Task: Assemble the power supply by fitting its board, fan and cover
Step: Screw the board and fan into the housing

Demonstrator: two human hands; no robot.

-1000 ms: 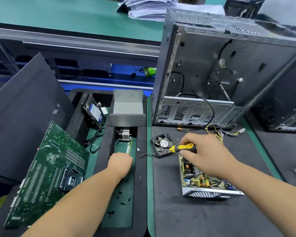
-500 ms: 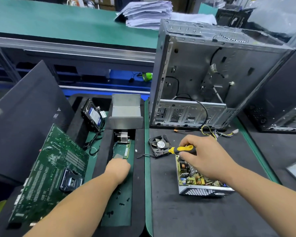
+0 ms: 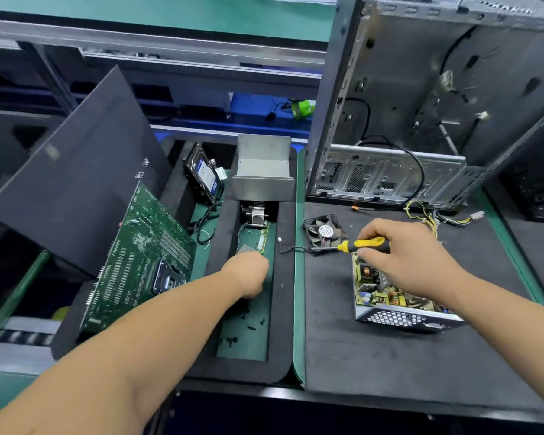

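Screws fetched for the open power supply

The power supply (image 3: 399, 296), at 4 o'clock, is best held by its stiff metal walls; a screwdriver (image 3: 363, 243) is gripped by the right hand (image 3: 409, 259), the left hand (image 3: 248, 274) is curled over screws (image 3: 248, 328), grip unclear.

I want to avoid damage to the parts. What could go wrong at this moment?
The right hand holds the screwdriver directly over the bare power supply board; a slip could hit components. The fan lies loose beside the tip, its wire trailing, and might be snagged. The left hand reaches among small loose screws, which could scatter.
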